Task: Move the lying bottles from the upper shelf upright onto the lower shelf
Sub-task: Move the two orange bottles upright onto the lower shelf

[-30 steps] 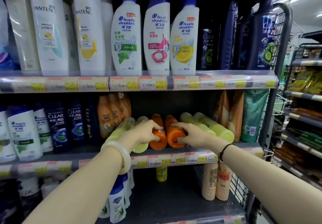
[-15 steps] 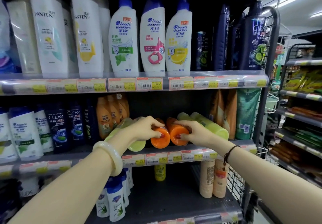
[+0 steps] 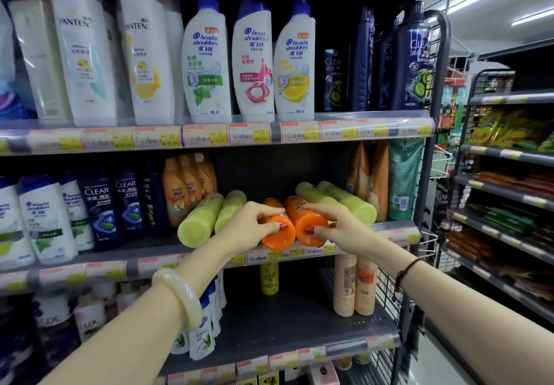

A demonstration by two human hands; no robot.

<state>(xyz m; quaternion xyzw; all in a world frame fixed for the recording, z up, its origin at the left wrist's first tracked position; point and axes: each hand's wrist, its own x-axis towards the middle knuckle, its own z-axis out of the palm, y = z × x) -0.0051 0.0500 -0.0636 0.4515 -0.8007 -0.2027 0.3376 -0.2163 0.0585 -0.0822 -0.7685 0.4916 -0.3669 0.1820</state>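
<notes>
Two orange bottles lie side by side, bases toward me, on the middle shelf [image 3: 156, 260]. My left hand [image 3: 250, 225] grips the left orange bottle [image 3: 277, 234] from above. My right hand [image 3: 337, 222] grips the right orange bottle [image 3: 304, 222]. Two yellow-green bottles lie to the left [image 3: 199, 219] and two more to the right [image 3: 349, 201]. The lower shelf [image 3: 299, 318] below holds one small yellow bottle [image 3: 269, 278] standing upright at the back.
Two peach bottles [image 3: 355, 285] stand at the lower shelf's right, white bottles [image 3: 207, 330] at its left. Dark Clear bottles [image 3: 100, 207] and orange bottles [image 3: 180, 189] stand on the middle shelf. White pump bottles [image 3: 253, 63] fill the top shelf. A wire rack [image 3: 503, 204] stands to the right.
Both hands have drawn the two orange bottles slightly forward toward the shelf edge, and the view has shifted a little left and closer.
</notes>
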